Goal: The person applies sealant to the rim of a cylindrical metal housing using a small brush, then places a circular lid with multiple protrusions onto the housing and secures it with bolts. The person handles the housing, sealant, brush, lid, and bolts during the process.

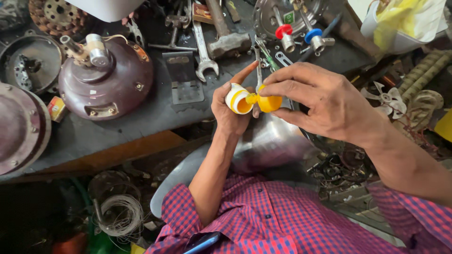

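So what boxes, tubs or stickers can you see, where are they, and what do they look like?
Small round tub: in the left hand, white with yellow bands.
Yellow lid: pinched by the right hand, beside the tub.
Little box: left on the bench, by the maroon motor housing, orange and yellow.
Green sticker: on the round metal cover, top middle.

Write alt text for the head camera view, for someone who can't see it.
A person's left hand holds a small white and yellow container while the right hand pinches its yellow cap beside it. Behind lies a cluttered dark workbench with a maroon motor housing, a spanner and a hammer.
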